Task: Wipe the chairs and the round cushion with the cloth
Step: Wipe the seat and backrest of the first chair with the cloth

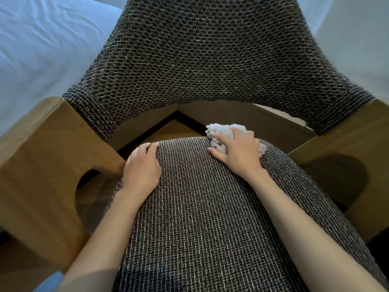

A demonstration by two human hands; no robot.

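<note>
White bedding (31, 49) at 10 o'clock, behind wooden left armrest (42, 144). Armrest runs close along left edge of seat (200, 207); narrow gap between. Left hand (142, 167) grips seat at its 10 o'clock edge, fingers bent over side, thumb on top. Backrest of chair (210, 60) rises at 12 o'clock; open gap between it and seat's rear edge. Woven seat surface stretches between forearms toward 6 o'clock. Right hand (237, 153) at seat's 1 o'clock, clutching bunched white cloth (221, 130) against rear edge. Right armrest (347, 144) at 3 o'clock, near seat edge.
</note>
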